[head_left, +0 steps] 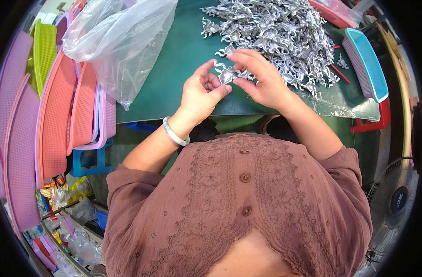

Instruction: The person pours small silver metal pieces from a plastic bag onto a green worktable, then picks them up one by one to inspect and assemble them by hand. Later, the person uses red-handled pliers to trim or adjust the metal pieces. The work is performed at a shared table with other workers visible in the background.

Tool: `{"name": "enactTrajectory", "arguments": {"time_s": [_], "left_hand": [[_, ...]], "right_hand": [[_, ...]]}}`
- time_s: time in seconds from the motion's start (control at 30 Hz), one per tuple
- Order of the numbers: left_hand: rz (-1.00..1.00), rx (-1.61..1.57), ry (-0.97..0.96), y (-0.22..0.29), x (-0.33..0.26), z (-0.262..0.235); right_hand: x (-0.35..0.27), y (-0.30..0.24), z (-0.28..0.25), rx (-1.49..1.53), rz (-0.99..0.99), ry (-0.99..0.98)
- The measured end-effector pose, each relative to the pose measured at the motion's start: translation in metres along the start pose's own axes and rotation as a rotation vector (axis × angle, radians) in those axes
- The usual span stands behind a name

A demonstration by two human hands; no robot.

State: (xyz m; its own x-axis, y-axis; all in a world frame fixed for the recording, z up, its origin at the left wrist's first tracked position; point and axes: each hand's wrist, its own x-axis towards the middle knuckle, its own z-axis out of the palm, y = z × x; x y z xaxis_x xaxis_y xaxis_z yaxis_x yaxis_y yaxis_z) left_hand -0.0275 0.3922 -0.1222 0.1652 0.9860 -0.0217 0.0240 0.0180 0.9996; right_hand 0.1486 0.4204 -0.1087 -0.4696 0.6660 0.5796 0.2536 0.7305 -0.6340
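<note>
A small silvery metal casting (226, 76) with a broad middle and curly, pointed arms is held up over the near part of the green table. My left hand (202, 92) pinches its left side between thumb and fingers. On its other side, my right hand (262, 78) curls round the casting's right end, thumb below and fingers above. Its forefinger reaches out past the piece toward the heap. Just beyond both hands lies a large pile of similar castings (271, 32), some partly hidden behind my right hand.
A clear plastic bag (123, 51) lies on the table (183, 46) at the left. Stacked coloured plastic baskets (54, 115) crowd the left side. A blue basket (368, 64) stands at the right edge, above a red stool (379, 117). A fan (391, 203) stands at lower right.
</note>
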Motion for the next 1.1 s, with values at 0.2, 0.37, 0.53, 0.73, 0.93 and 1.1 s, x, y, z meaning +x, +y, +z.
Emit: {"name": "enactTrajectory", "arguments": {"time_s": [0.2, 0.37, 0.53, 0.73, 0.93, 1.1], "left_hand": [[-0.022, -0.195, -0.058, 0.012, -0.003, 0.006], [0.008, -0.258, -0.051, 0.013, -0.002, 0.008], [0.013, -0.298, -0.086, 0.013, -0.002, 0.009], [0.001, -0.328, -0.121, 0.013, -0.001, 0.009], [-0.049, -0.351, -0.146, 0.015, 0.0, 0.01], [-0.075, -0.343, -0.173, 0.018, -0.001, 0.009]], "right_hand": [[0.0, -0.006, -0.005, 0.246, 0.09, 0.102], [-0.007, -0.007, -0.013, 0.414, 0.289, 0.099], [-0.008, -0.016, -0.021, 0.487, 0.403, 0.086], [-0.006, -0.021, -0.024, 0.26, 0.26, 0.106], [-0.007, -0.02, -0.025, 0.391, 0.364, 0.088], [-0.007, -0.016, -0.022, 0.527, 0.437, 0.159]]}}
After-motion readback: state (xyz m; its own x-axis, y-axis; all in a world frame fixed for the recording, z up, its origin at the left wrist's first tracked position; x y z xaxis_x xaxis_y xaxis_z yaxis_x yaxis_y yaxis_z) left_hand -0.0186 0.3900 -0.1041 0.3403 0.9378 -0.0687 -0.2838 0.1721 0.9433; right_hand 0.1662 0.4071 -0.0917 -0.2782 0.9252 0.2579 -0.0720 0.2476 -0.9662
